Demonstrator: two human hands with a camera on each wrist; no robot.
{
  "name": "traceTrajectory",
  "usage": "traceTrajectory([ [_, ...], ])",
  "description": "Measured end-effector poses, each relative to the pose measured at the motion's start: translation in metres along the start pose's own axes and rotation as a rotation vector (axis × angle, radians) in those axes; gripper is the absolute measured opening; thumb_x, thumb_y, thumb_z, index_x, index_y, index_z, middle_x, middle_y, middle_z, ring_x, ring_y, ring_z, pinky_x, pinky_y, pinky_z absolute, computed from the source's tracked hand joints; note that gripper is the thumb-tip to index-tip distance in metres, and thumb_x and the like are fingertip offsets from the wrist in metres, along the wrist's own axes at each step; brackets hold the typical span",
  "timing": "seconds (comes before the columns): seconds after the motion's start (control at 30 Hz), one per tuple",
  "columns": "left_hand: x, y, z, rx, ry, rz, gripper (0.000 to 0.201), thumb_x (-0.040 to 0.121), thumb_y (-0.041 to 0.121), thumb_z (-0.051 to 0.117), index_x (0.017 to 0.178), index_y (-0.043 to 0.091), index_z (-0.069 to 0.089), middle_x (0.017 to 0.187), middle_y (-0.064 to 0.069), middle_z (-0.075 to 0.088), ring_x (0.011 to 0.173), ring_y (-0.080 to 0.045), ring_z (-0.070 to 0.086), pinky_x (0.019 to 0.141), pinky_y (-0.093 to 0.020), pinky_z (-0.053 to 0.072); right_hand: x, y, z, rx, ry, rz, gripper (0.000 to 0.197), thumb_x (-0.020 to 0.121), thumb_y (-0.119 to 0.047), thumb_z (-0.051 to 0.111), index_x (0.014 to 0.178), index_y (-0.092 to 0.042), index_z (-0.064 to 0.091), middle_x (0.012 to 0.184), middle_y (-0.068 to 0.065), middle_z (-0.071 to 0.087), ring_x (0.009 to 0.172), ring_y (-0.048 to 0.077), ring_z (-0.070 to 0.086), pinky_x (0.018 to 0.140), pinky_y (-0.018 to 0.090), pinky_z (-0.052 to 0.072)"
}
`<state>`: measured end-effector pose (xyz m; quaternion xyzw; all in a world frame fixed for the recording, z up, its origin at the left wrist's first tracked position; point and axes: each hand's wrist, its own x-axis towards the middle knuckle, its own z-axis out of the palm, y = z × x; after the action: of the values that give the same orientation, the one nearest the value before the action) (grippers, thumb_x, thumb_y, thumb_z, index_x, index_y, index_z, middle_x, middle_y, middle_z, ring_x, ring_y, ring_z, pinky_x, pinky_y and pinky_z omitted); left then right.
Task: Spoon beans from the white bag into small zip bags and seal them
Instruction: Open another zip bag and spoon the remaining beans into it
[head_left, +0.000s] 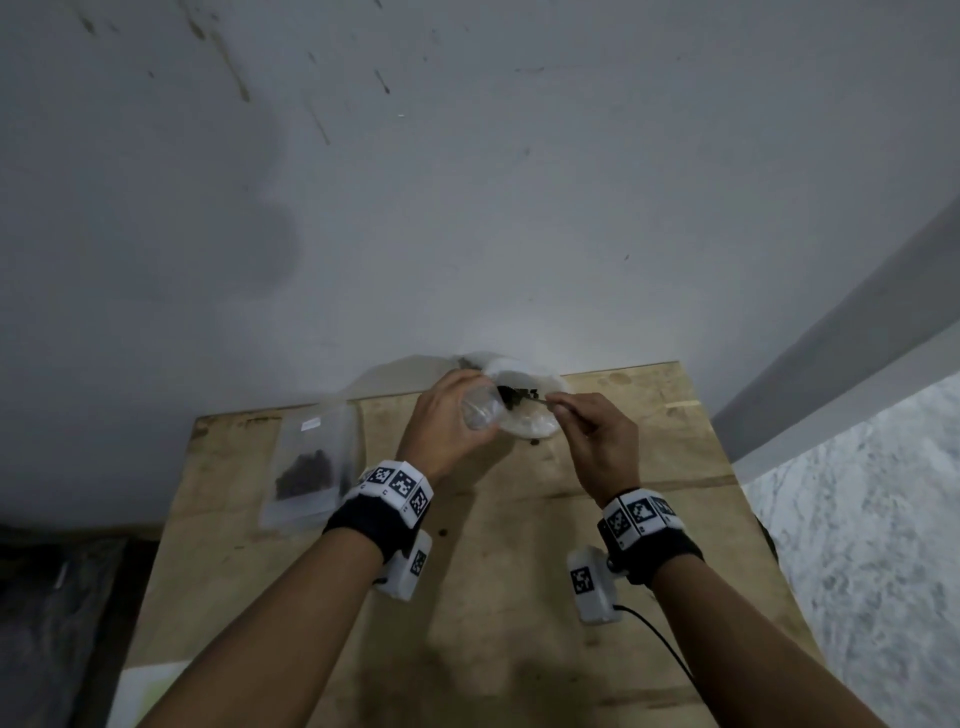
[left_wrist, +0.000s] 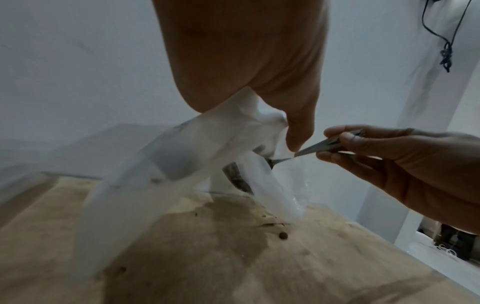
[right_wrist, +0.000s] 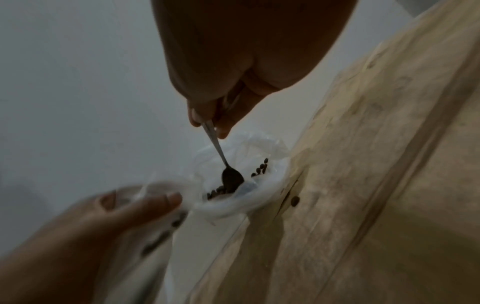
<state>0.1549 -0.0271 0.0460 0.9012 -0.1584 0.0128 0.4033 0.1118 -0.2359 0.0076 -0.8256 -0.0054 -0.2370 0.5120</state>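
The white bag (head_left: 535, 418) sits open at the far edge of the wooden table (head_left: 467, 597), dark beans (head_left: 517, 397) showing in its mouth. My right hand (head_left: 597, 441) pinches a metal spoon (right_wrist: 221, 156) whose bowl dips among the beans (right_wrist: 221, 190) inside the white bag (right_wrist: 249, 201). My left hand (head_left: 447, 415) holds a small clear zip bag (head_left: 483, 410) right beside the white bag's opening. From the left wrist, the small zip bag (left_wrist: 161, 164) hangs from my left fingers (left_wrist: 298, 127), and the spoon (left_wrist: 311, 150) enters behind it.
A filled zip bag (head_left: 311, 467) with dark beans lies flat on the table's left side. A few loose beans (left_wrist: 283, 235) lie on the wood near the white bag. A grey wall rises directly behind the table; the floor drops off to the right.
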Motion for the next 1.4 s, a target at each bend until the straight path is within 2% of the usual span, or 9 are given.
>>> traceTrajectory([
  [0.2,-0.007,0.004,-0.005,0.006,0.019,0.009,0.058,0.074,0.019,0.085,0.128,0.015,0.064,0.13,-0.001,0.063,0.111,-0.014,0.061,0.102,-0.03,0.048,0.0,-0.007,0.0,-0.133,-0.035,-0.122,0.02,0.089,-0.003,0.069,0.104,-0.013,0.077,0.093,-0.002,0.07,0.086,-0.002,0.061,0.077,0.008,0.047],
  [0.37,-0.012,0.005,-0.006,0.008,0.028,0.027,0.058,0.074,0.02,0.086,0.128,0.014,0.064,0.13,0.0,0.062,0.113,-0.014,0.06,0.103,-0.03,0.047,-0.001,-0.008,0.003,-0.237,-0.083,-0.161,0.022,0.086,-0.001,0.07,0.104,-0.012,0.078,0.091,0.0,0.07,0.079,0.001,0.059,0.075,0.001,0.041],
  [0.5,-0.012,0.005,-0.009,0.01,0.024,0.035,0.061,0.075,0.021,0.085,0.132,0.015,0.062,0.134,0.001,0.059,0.119,-0.012,0.057,0.107,-0.027,0.042,-0.001,-0.015,-0.001,-0.252,-0.025,-0.183,0.021,0.086,-0.002,0.071,0.104,-0.012,0.078,0.091,0.001,0.071,0.079,0.004,0.061,0.071,0.015,0.052],
  [0.77,-0.013,0.0,-0.01,-0.012,0.049,-0.011,0.06,0.07,0.022,0.088,0.125,0.012,0.065,0.126,0.001,0.062,0.111,-0.009,0.058,0.102,-0.019,0.042,-0.001,-0.03,-0.001,-0.194,0.048,-0.277,0.019,0.086,-0.002,0.073,0.103,-0.009,0.078,0.087,0.001,0.071,0.079,0.0,0.059,0.074,0.006,0.046],
  [0.87,-0.015,-0.003,-0.009,-0.015,0.048,-0.034,0.058,0.07,0.021,0.087,0.124,0.01,0.066,0.124,0.0,0.063,0.108,-0.012,0.06,0.1,-0.023,0.045,0.0,-0.028,0.0,-0.193,0.083,-0.234,0.017,0.087,-0.005,0.072,0.103,-0.01,0.078,0.081,0.002,0.069,0.072,0.008,0.062,0.066,0.014,0.049],
  [1.07,-0.021,-0.007,-0.004,-0.008,0.021,-0.071,0.061,0.073,0.025,0.086,0.128,0.012,0.063,0.128,0.004,0.059,0.109,-0.005,0.054,0.094,-0.012,0.036,-0.001,-0.015,-0.003,-0.286,0.04,-0.219,0.018,0.087,-0.005,0.072,0.103,-0.011,0.078,0.082,0.002,0.068,0.068,0.015,0.063,0.06,0.028,0.053],
  [1.23,-0.02,-0.005,0.001,0.005,-0.008,-0.025,0.062,0.073,0.024,0.086,0.129,0.011,0.063,0.13,0.001,0.06,0.116,-0.012,0.057,0.104,-0.024,0.043,-0.009,0.002,0.0,-0.261,0.051,-0.05,0.018,0.088,-0.006,0.07,0.102,-0.014,0.078,0.086,0.003,0.071,0.073,0.015,0.065,0.064,0.022,0.052],
  [1.33,-0.017,-0.003,0.004,0.035,-0.055,0.004,0.065,0.073,0.028,0.085,0.131,0.011,0.062,0.133,0.001,0.058,0.119,-0.013,0.055,0.107,-0.03,0.043,-0.014,0.008,0.001,-0.138,0.144,0.211,0.015,0.091,-0.013,0.069,0.102,-0.015,0.079,0.09,0.002,0.075,0.082,0.012,0.068,0.072,0.003,0.044],
  [1.4,-0.014,0.0,0.007,0.044,-0.079,0.024,0.065,0.074,0.03,0.084,0.132,0.011,0.061,0.134,0.001,0.057,0.12,-0.014,0.055,0.107,-0.033,0.044,-0.016,0.01,0.0,-0.057,0.199,0.393,0.016,0.091,-0.02,0.068,0.103,-0.018,0.079,0.093,0.003,0.076,0.089,0.013,0.069,0.076,0.006,0.045],
])
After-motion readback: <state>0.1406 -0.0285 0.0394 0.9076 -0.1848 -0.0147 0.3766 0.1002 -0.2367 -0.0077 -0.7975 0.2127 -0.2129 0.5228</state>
